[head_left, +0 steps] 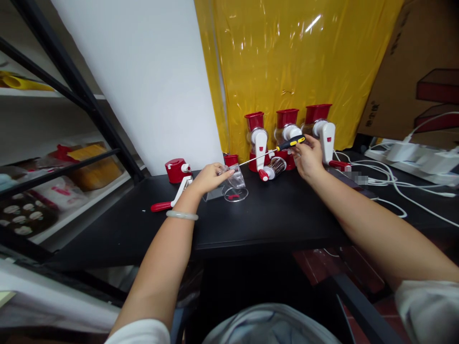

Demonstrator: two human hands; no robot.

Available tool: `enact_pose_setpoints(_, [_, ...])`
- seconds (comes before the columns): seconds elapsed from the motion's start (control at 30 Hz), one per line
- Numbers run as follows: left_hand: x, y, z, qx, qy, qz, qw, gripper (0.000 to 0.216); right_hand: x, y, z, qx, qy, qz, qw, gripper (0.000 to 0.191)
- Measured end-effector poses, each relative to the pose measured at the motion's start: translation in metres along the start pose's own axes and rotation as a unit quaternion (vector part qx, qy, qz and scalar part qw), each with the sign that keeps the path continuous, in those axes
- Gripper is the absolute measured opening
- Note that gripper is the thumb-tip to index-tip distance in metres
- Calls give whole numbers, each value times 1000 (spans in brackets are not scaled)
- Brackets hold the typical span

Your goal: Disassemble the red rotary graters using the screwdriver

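Note:
My right hand [307, 157] is closed on a screwdriver [291, 143] with a black and yellow handle. Its long metal shaft slants down to the left, and the tip ends close to the fingers of my left hand [211, 178]. Those fingers grip a clear plastic housing [237, 179], whose round rim with a red mark faces down at the tabletop. Whether the tip touches the housing, I cannot tell. Between my hands a metal grater drum [277, 167] lies on its side. Left of my left hand stand a red grater part [175, 170] and a white crank with a red handle [161, 207].
Several red and white rotary graters [256, 136] line the back of the black table [265, 224], against a yellow plastic sheet [272, 62]. White cables [398, 184] and a power strip [412, 155] lie at the right. A black-framed shelf [68, 98] stands left.

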State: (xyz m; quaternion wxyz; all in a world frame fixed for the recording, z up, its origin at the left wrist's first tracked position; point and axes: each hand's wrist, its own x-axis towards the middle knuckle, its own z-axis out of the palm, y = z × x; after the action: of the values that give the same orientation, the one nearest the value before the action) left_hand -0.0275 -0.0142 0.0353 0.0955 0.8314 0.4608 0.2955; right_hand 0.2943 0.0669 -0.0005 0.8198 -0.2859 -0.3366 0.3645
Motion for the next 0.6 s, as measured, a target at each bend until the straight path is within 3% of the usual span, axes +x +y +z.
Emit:
enact_pose_setpoints(0.3, [1, -2, 1, 0, 4, -12, 1000, 56, 1, -1, 1, 14, -16, -16, 1000, 32])
enact_pose_setpoints(0.6, [0, -1, 1, -1, 5, -16, 1000, 53, 1, 2, 0, 19, 6, -17, 1000, 36])
